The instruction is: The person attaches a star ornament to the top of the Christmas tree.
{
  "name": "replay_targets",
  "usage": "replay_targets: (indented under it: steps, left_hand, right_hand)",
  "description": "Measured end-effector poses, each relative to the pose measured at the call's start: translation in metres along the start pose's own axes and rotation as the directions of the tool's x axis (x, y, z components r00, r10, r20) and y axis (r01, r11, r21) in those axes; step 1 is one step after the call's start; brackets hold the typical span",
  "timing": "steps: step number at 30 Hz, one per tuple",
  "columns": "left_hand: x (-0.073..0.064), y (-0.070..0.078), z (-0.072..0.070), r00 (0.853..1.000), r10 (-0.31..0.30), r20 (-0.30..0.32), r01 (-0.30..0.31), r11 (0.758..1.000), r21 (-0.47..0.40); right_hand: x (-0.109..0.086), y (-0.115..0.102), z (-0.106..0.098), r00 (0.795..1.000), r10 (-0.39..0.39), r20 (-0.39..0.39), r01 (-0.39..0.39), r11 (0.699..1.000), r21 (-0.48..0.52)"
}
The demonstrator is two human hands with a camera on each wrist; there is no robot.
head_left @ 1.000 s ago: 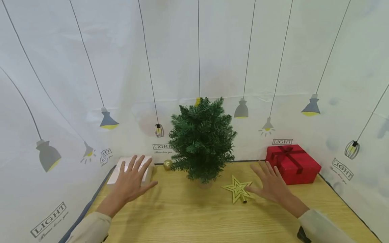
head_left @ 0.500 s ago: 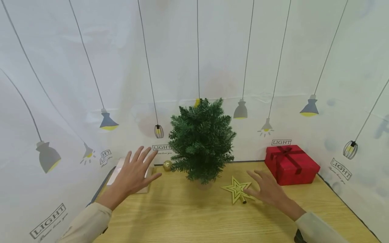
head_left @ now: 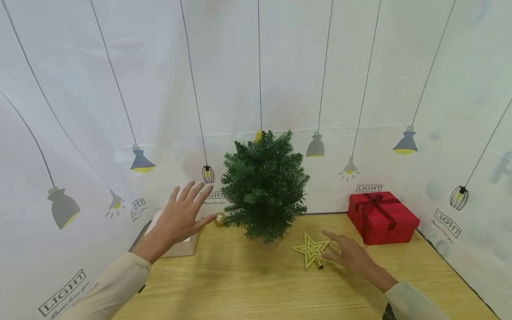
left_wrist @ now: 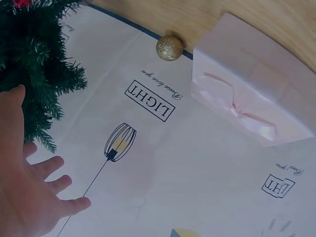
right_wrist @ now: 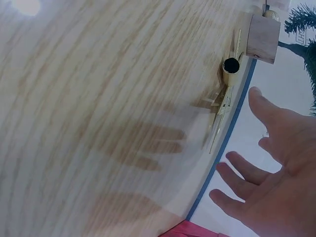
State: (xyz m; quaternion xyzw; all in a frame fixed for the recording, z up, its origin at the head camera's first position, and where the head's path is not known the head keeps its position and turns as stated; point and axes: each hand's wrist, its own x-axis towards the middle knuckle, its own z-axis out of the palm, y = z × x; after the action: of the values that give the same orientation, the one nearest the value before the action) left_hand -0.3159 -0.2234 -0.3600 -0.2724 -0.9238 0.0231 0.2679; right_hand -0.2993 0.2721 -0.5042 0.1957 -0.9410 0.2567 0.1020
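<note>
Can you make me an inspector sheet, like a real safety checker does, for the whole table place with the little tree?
Surface: pale wooden table, with visible grain.
Work things: gold star lying flat; green tree standing upright, the star on the near right of it.
Clutter: gold ball and pale pink box with a bow, left of the tree; red box with dark ribbon at the right.
Hands: left hand raised, fingers spread, holding nothing; right hand beside the star, holding nothing.
Cables: nothing seen; the lamp cords look printed.
Surroundings: white backdrop with lamp pictures and "LIGHT" labels.
</note>
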Motion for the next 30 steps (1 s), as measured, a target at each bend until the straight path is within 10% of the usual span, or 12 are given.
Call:
replay_targets:
  steps: [10,19,30]
  left_hand:
    - [0.019,0.001,-0.011,1.000,-0.008,-0.017,0.007,0.999,-0.033]
    - [0.033,-0.001,-0.020,0.992,-0.016,-0.125,-0.005,0.985,-0.170]
    - [0.059,0.007,-0.035,0.985,-0.126,-0.121,0.053,0.876,-0.480]
  right_hand:
    - [0.004,0.014,0.008,0.994,-0.113,0.005,0.110,0.976,0.187]
    - [0.007,0.011,0.016,0.996,0.018,0.084,-0.041,0.958,0.285]
    - [0.013,0.002,0.018,0.984,0.136,0.114,-0.162,0.951,0.265]
